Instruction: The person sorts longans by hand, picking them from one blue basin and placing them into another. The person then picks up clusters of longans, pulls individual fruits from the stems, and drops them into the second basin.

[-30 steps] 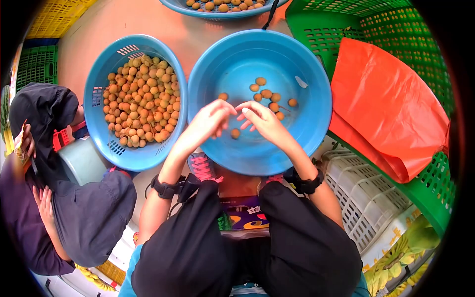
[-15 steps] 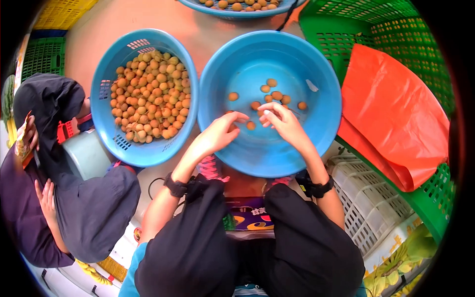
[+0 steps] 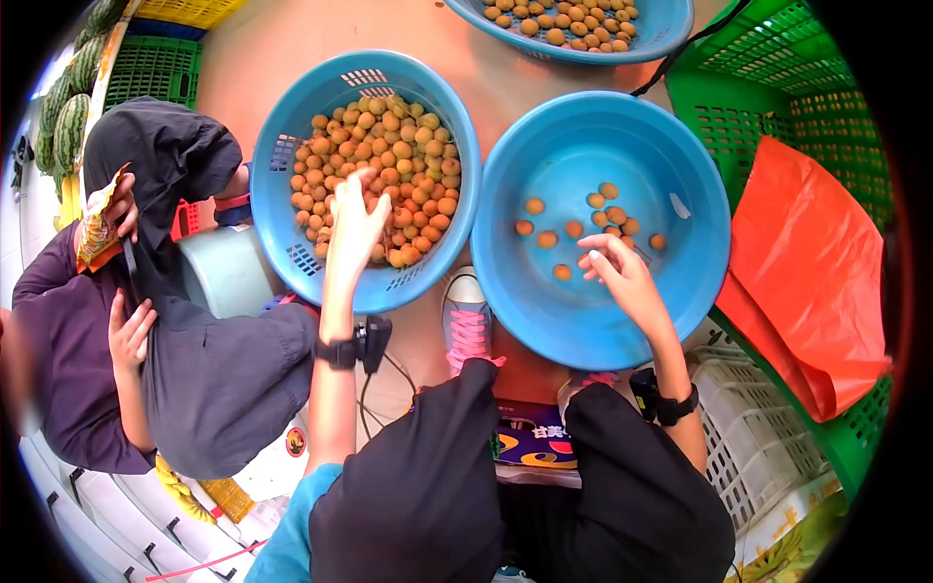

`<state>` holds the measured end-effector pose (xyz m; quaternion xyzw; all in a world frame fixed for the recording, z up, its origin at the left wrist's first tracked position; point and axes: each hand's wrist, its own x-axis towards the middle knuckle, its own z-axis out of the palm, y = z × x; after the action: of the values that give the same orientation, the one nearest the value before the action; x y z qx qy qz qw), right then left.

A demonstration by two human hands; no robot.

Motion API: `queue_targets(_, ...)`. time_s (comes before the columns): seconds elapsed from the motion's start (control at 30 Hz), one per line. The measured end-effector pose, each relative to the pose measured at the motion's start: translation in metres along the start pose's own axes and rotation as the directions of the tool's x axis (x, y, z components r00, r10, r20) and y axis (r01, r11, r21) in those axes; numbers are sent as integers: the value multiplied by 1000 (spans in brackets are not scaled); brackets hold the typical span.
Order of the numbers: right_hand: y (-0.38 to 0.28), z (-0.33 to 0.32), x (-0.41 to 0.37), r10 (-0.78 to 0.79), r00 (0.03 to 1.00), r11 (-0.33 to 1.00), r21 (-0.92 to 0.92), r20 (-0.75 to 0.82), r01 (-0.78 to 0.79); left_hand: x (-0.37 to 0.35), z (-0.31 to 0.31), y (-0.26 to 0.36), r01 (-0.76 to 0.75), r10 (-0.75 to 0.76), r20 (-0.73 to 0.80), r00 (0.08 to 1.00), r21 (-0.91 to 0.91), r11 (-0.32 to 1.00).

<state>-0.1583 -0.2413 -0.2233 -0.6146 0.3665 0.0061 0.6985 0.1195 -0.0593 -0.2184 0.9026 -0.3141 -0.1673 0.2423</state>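
My left hand (image 3: 358, 222) reaches over the blue basket (image 3: 270, 209) on the left, its fingers apart at the heap of round brown longans (image 3: 413, 155). I see nothing held in it, though the fruit below partly blends with the fingertips. Above the near side of the blue basin (image 3: 603, 335) is my right hand (image 3: 620, 275), loosely bent with fingers apart and holding nothing visible. Several loose longans (image 3: 609, 216) lie on the basin's floor, just beyond that hand. A small white scrap (image 3: 679, 205) sticks to the basin's right inner wall.
Another blue basket (image 3: 583, 53) of longans stands at the far edge. To the right, a red sheet (image 3: 807, 282) drapes over a green crate (image 3: 748, 107), near a white crate (image 3: 748, 428). A seated person (image 3: 214, 360) at left holds a snack packet (image 3: 100, 228).
My left hand has moved from over the basin leftward to the longans in the basket. My right hand stays over the basin. The whole view has shifted left.
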Motion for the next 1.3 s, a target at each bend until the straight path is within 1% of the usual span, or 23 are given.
queue_targets(0.03,0,1,-1,1,1000,1000,11,17,-1,7,-2,4,-4,11,-40,999,185,983)
queue_targets(0.13,0,5,0,5,999,999,44,49,-7,45,20,6,-59,80,-68,994,274,960)
queue_targets(0.17,0,6,0,2,999,999,42,44,-4,59,31,3,-64,55,38,998,329,942)
queue_targets(0.23,2,8,1,22,999,1000,15,44,-22,72,51,10,70,-96,68,993,315,946)
queue_targets(0.27,5,9,1,25,999,1000,10,42,-26,74,55,7,23,-37,32,999,348,937)
queue_targets(0.33,10,11,0,-3,999,1000,24,53,2,72,56,9,21,-33,27,999,361,932)
queue_targets(0.4,12,12,-1,6,998,1000,10,55,-6,72,57,10,18,-28,20,999,377,926)
queue_targets(0.5,12,15,-3,24,998,1000,-14,65,-23,69,54,5,-32,37,-6,999,374,927)
queue_targets(0.53,12,16,-3,35,997,999,-29,69,-34,68,55,2,-33,37,-5,999,377,926)
queue_targets(0.6,16,20,-2,12,997,1000,-10,81,-12,66,57,0,-65,88,-37,995,403,913)
queue_targets(0.63,18,21,-2,-11,996,1000,7,94,10,66,59,3,-69,91,-35,995,403,912)
queue_targets(0.73,16,20,-4,-6,995,1000,-10,97,7,69,60,16,8,-26,29,999,502,865)
queue_targets(0.77,16,21,-4,-6,995,1000,-10,95,7,69,58,14,7,-25,29,999,502,865)
queue_targets(0.83,16,22,-6,-6,995,1000,-18,97,8,69,53,7,-40,24,43,999,438,898)
queue_targets(0.9,18,22,-6,-7,995,1000,-25,96,10,72,54,6,-61,47,42,998,463,884)
queue_targets(0.97,18,24,-6,-6,995,999,-31,100,10,76,55,10,-48,1,91,996,512,858)
queue_targets(1.07,14,29,-7,28,996,997,-72,90,-21,74,59,8,-55,27,62,998,499,865)
queue_targets(1.1,13,31,-8,35,993,997,-72,115,-27,73,61,6,-59,32,64,997,498,865)
queue_targets(1.17,13,35,-10,39,991,997,-72,131,-29,70,59,0,-76,67,35,997,401,913)
queue_targets(1.2,13,36,-11,38,988,997,-72,149,-28,71,55,0,-82,65,62,996,327,942)
queue_targets(1.3,14,40,-11,33,985,996,-88,169,-18,63,57,2,-100,89,49,995,318,943)
